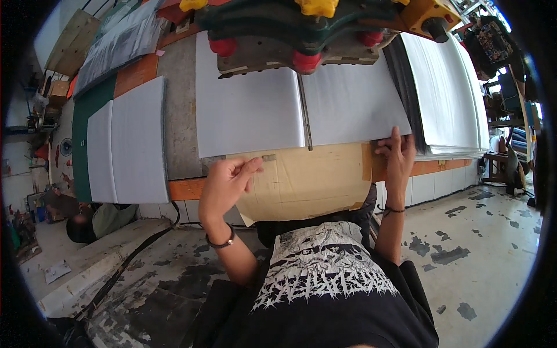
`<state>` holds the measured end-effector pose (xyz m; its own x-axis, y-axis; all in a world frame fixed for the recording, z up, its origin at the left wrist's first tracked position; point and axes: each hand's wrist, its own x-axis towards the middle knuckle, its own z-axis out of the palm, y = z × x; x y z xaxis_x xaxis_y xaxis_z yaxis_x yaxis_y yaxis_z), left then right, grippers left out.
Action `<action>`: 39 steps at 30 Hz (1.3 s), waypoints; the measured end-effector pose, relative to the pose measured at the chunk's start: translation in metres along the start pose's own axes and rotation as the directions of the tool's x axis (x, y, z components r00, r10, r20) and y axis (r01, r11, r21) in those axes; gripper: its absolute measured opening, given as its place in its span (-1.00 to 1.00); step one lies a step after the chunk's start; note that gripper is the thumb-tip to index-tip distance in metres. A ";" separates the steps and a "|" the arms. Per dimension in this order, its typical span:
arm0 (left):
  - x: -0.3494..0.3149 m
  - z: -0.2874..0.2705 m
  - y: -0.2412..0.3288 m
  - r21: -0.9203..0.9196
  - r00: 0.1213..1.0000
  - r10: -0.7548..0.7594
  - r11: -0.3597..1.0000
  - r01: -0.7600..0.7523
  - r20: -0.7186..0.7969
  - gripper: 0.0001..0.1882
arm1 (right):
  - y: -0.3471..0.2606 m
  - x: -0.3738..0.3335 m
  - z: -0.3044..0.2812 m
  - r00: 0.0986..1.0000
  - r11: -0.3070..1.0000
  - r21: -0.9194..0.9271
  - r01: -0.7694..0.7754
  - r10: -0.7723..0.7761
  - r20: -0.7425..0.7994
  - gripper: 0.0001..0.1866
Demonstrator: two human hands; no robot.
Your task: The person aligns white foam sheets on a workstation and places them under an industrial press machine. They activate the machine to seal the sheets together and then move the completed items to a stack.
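**Silvery-grey sheet lies spread beneath a green machine frame**

The sheet lies flat at the middle of the workbench, its far part passing under the machine; a narrow dark strip runs down between its left and right halves; its near edge overlaps a tan board, which reaches past the bench's orange front edge toward the person's lap.

The right hand is at the near right corner of the sheet, fingers spread somewhat apart; whether they pinch the corner or only touch it, I cannot tell; the left hand is over the left end of the board, just short of the sheet's near edge, fingers curled and tips close together; whether anything is caught between them, I cannot tell.

Right of the sheet stands a thick stack of pale sheets; to its left, well apart, lies a smaller grey stack; above, the machine carries red knobs and yellow knobs; below are the person's black shirt with a white print and a floor with worn dark patches; at far left, low down, another person shows in green clothing.
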<state>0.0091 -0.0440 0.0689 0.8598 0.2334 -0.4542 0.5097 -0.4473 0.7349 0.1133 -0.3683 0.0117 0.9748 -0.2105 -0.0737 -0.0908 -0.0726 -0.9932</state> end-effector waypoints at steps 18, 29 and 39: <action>0.039 0.050 -0.036 0.463 0.766 0.624 0.730 -0.502 -0.154 -0.61 | 0.014 -0.002 0.005 0.793 0.503 -0.618 0.604 -0.455 0.404 -0.71; 0.034 0.046 -0.036 0.428 0.788 0.602 0.751 -0.503 -0.130 -0.65 | 0.028 -0.018 -0.005 0.828 0.340 -0.765 0.548 -0.354 0.436 -0.63; 0.038 0.049 -0.043 0.477 0.749 0.646 0.709 -0.520 -0.145 -0.69 | 0.030 -0.020 -0.004 0.833 0.353 -0.768 0.534 -0.376 0.406 -0.64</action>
<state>0.0186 -0.0583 -0.0042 0.9780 0.0112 0.2081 -0.1003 -0.8500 0.5172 0.0902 -0.3702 -0.0161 0.9287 0.2479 0.2759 0.3321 -0.8870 -0.3210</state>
